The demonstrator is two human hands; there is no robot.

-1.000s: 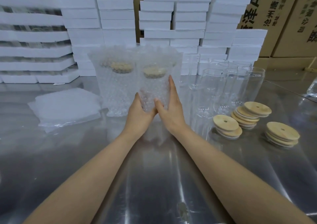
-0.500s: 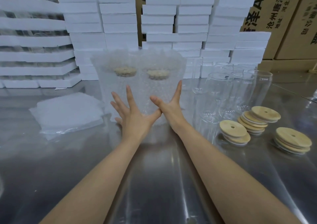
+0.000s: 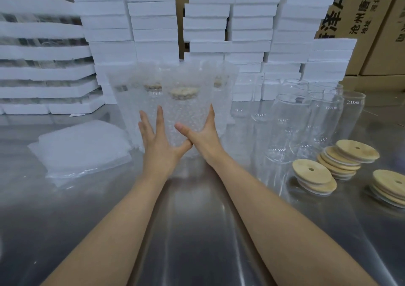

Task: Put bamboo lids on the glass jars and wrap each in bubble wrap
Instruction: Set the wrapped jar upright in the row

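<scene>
Steel bench (image 3: 65, 220); white foam blocks (image 3: 153, 22) stacked behind
Left hand (image 3: 157, 147) and right hand (image 3: 203, 138) spread flat against bubble-wrapped jar (image 3: 184, 110); thumbs touching

Bare forearms stretched forward, left hand (image 3: 156, 147) with fingers spread before the bubble-wrapped jar (image 3: 186, 112), right hand (image 3: 205, 137) straight-fingered at its right side, thumbs meeting near its base.
</scene>
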